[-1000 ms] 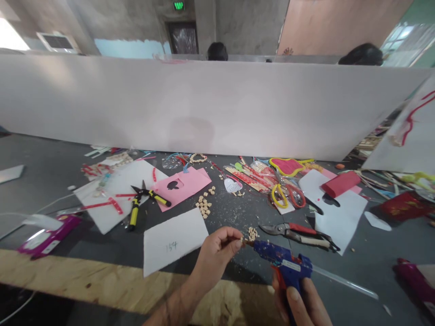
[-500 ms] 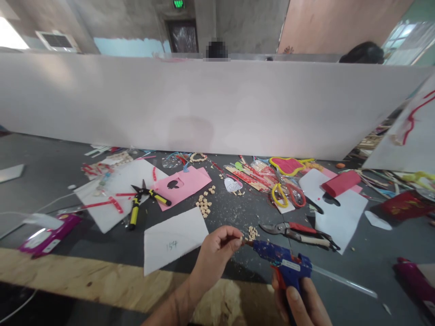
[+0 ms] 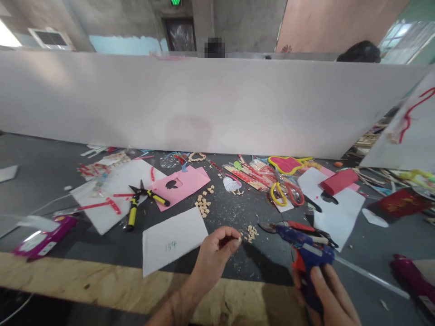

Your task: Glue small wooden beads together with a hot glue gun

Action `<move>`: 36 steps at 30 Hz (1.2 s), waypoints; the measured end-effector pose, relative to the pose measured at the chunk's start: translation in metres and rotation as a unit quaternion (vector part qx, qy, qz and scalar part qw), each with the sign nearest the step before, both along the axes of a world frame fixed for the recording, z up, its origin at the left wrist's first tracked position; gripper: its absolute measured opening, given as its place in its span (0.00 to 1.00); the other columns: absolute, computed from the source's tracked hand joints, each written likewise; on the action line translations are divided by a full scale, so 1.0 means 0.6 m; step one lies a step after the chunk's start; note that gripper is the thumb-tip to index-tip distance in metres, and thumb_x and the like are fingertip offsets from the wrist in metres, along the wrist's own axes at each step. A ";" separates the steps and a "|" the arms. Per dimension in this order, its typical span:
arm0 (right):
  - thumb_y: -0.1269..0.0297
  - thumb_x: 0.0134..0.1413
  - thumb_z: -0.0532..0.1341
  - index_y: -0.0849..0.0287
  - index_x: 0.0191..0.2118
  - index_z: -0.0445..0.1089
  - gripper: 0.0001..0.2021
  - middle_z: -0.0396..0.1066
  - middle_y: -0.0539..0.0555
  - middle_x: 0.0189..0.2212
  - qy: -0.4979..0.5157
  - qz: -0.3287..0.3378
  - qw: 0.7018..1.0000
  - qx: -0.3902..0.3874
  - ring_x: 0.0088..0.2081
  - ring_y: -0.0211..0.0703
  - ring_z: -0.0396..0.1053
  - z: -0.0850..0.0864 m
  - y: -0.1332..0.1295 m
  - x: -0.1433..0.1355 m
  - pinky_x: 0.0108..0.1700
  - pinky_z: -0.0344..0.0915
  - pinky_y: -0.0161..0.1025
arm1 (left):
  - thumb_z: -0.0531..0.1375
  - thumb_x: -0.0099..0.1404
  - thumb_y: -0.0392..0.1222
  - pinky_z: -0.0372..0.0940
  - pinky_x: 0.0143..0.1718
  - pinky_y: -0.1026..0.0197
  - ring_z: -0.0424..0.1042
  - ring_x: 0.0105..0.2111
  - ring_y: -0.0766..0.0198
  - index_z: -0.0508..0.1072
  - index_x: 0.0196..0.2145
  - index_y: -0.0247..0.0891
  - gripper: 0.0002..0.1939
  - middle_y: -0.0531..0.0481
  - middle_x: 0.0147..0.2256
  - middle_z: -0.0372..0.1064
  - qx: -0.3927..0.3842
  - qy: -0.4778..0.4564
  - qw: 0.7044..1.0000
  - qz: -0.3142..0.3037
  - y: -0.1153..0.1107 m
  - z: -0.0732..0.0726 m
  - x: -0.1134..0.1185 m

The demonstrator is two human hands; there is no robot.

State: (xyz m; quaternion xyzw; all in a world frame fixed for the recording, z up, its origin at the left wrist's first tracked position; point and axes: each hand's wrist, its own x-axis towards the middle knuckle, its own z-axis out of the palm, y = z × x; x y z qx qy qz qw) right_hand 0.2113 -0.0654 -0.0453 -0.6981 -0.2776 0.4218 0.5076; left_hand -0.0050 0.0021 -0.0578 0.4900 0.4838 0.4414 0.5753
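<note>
Pale bit (image 3: 239, 239) in L grip (image 3: 215, 250), thumb/index pinch

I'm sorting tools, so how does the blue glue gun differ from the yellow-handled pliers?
Colour: the glue gun is blue with a red trigger; the pliers are black with yellow handles. State: the right hand holds the glue gun; the pliers lie with handles spread. Parts: the glue gun has a clear rod at its rear; the pliers have none. Both are hand tools.

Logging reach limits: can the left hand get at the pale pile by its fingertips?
Probably yes: the pale pile lies just past the left hand, clear of the glue gun, though that hand seems to pinch a small piece.
</note>
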 end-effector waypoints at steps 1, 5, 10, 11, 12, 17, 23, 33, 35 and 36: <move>0.46 0.40 0.64 0.54 0.34 0.69 0.19 0.73 0.50 0.24 -0.002 -0.002 1.000 -0.001 0.22 0.40 0.70 0.004 0.012 0.013 0.23 0.67 0.32 | 0.59 0.58 0.42 0.56 0.27 0.68 0.60 0.27 0.68 0.71 0.32 0.36 0.07 0.53 0.27 0.65 -0.001 -0.001 1.000 0.001 0.000 0.000 0.000; 0.47 0.43 0.61 0.57 0.31 0.67 0.18 0.69 0.48 0.19 -0.063 0.053 0.997 -0.004 0.19 0.37 0.66 0.001 0.064 0.057 0.18 0.61 0.30 | 0.59 0.58 0.42 0.57 0.28 0.68 0.61 0.27 0.68 0.71 0.32 0.36 0.07 0.53 0.27 0.65 -0.007 0.007 1.000 0.004 -0.004 0.002 -0.003; 0.48 0.47 0.56 0.59 0.42 0.66 0.22 0.72 0.52 0.23 -0.235 0.115 0.965 0.003 0.25 0.45 0.70 -0.026 0.105 0.092 0.28 0.67 0.39 | 0.59 0.57 0.43 0.57 0.28 0.67 0.62 0.27 0.67 0.71 0.32 0.36 0.08 0.52 0.27 0.66 -0.021 0.026 0.999 0.009 -0.010 0.005 -0.010; 0.47 0.48 0.54 0.60 0.44 0.66 0.23 0.72 0.54 0.24 -0.300 0.122 0.946 -0.025 0.27 0.48 0.71 -0.026 0.107 0.097 0.30 0.67 0.41 | 0.58 0.57 0.43 0.57 0.28 0.67 0.62 0.27 0.67 0.71 0.32 0.36 0.08 0.52 0.27 0.66 -0.021 0.031 0.999 0.009 -0.010 0.004 -0.011; 0.47 0.49 0.53 0.61 0.45 0.66 0.24 0.73 0.56 0.25 -0.368 0.124 0.919 -0.062 0.28 0.51 0.72 -0.023 0.108 0.102 0.31 0.66 0.43 | 0.58 0.57 0.43 0.57 0.28 0.66 0.62 0.27 0.66 0.71 0.32 0.36 0.08 0.52 0.27 0.66 -0.020 0.034 0.999 0.009 -0.011 0.003 -0.012; 0.48 0.52 0.49 0.59 0.42 0.70 0.23 0.74 0.62 0.32 -0.560 0.095 0.811 -0.143 0.32 0.56 0.73 0.010 0.092 0.100 0.30 0.64 0.45 | 0.58 0.58 0.44 0.58 0.30 0.66 0.63 0.28 0.65 0.71 0.33 0.37 0.08 0.52 0.28 0.67 -0.022 0.043 0.999 0.003 -0.011 -0.005 -0.017; 0.59 0.56 0.51 0.56 0.38 0.68 0.12 0.72 0.58 0.36 -0.521 0.231 0.817 0.091 0.36 0.46 0.71 -0.007 0.077 0.002 0.36 0.66 0.39 | 0.58 0.59 0.43 0.58 0.30 0.66 0.62 0.28 0.66 0.71 0.33 0.37 0.08 0.52 0.28 0.66 -0.029 0.032 0.999 -0.011 -0.013 -0.007 -0.016; 0.67 0.58 0.51 0.56 0.34 0.67 0.09 0.70 0.55 0.32 -0.515 0.325 0.789 0.078 0.33 0.45 0.69 -0.049 0.103 -0.089 0.33 0.62 0.38 | 0.58 0.58 0.41 0.59 0.31 0.66 0.64 0.29 0.64 0.72 0.32 0.36 0.07 0.51 0.28 0.68 -0.013 0.039 0.999 -0.004 -0.019 -0.003 -0.021; 0.66 0.58 0.50 0.56 0.31 0.67 0.10 0.69 0.55 0.30 -0.519 0.316 0.791 0.075 0.31 0.45 0.68 -0.052 0.107 -0.091 0.31 0.61 0.38 | 0.58 0.58 0.41 0.59 0.32 0.66 0.64 0.29 0.64 0.72 0.32 0.36 0.07 0.51 0.28 0.68 -0.010 0.040 0.999 -0.003 -0.020 -0.003 -0.020; 0.66 0.58 0.50 0.56 0.31 0.67 0.10 0.69 0.55 0.30 -0.519 0.311 0.793 0.073 0.30 0.45 0.68 -0.054 0.109 -0.092 0.30 0.60 0.38 | 0.58 0.58 0.41 0.59 0.32 0.66 0.64 0.29 0.64 0.72 0.32 0.36 0.07 0.51 0.28 0.68 -0.008 0.040 0.999 -0.003 -0.020 -0.003 -0.020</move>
